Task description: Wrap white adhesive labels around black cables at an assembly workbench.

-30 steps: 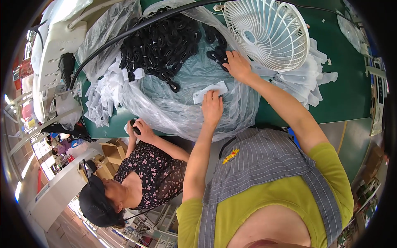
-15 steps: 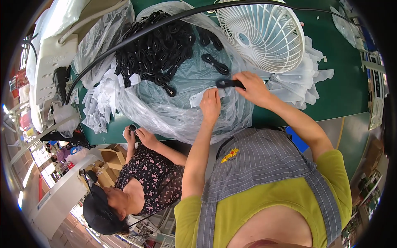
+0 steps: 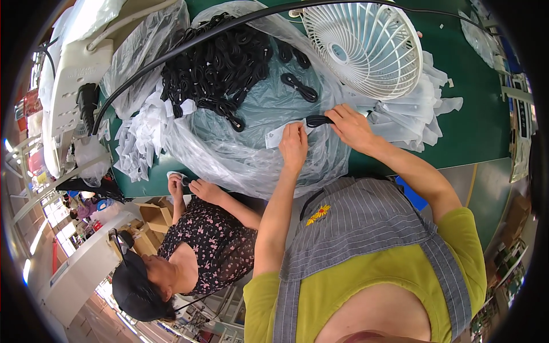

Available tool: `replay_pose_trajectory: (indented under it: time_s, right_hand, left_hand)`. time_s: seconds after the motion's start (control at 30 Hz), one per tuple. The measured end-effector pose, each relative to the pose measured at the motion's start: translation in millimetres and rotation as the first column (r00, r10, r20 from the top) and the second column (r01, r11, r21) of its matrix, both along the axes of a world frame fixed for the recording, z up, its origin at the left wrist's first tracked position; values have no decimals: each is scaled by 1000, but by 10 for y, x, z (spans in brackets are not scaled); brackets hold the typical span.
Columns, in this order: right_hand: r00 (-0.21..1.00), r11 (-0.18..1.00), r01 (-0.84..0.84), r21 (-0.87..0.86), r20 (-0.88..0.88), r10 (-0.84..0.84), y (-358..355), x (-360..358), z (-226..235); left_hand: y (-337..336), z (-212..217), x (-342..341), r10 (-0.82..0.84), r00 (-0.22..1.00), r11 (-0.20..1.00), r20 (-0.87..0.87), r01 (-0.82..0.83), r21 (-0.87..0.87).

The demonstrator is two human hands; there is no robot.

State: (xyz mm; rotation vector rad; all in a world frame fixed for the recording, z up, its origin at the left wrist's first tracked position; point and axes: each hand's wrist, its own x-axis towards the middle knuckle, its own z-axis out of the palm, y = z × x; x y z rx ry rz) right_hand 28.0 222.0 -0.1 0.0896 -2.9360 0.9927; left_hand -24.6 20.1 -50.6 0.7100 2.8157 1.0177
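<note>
My left hand (image 3: pixel 294 144) pinches a small whitish plastic bag (image 3: pixel 275 137) that carries a printed mark. In my right hand (image 3: pixel 351 128) is a coiled black cable (image 3: pixel 318 120), its near end gripped between the fingers. The cable's left end meets the bag's right edge by my left fingers; how far it reaches inside I cannot tell. Just beyond my hands, a single coiled cable (image 3: pixel 299 87) lies on a big clear plastic sheet (image 3: pixel 269 108). Farther left on this sheet is a large heap of black coiled cables (image 3: pixel 214 71).
A white fan (image 3: pixel 366 54) stands at the back right beside a stack of whitish bags (image 3: pixel 412 117). More bags (image 3: pixel 137 143) lie at the left. A thick black cord (image 3: pixel 189 50) arches across. At my left, a co-worker's hands (image 3: pixel 203 190) handle a small bag and something dark.
My right hand has brought the coiled cable against the bag's edge, and the cable now lies more in line with the bag. A small bag has appeared in the co-worker's hands.
</note>
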Motion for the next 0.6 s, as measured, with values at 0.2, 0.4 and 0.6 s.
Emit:
replay_pose_trajectory:
  time_s: [0.2,0.4,0.6]
  right_hand:
    - [996,994,-77,-73,-50,73,19,8,68]
    - [996,957,72,-280,67,-56,-35,-6,207]
    - [996,831,85,-550,19,-89,74,-59,1061]
  left_hand:
    - [102,241,-2,66,998,990,18,-68,125]
    - [259,525,30,-54,971,976,-232,101,194]
    - [328,971,-44,58,988,929,-143,-1,369]
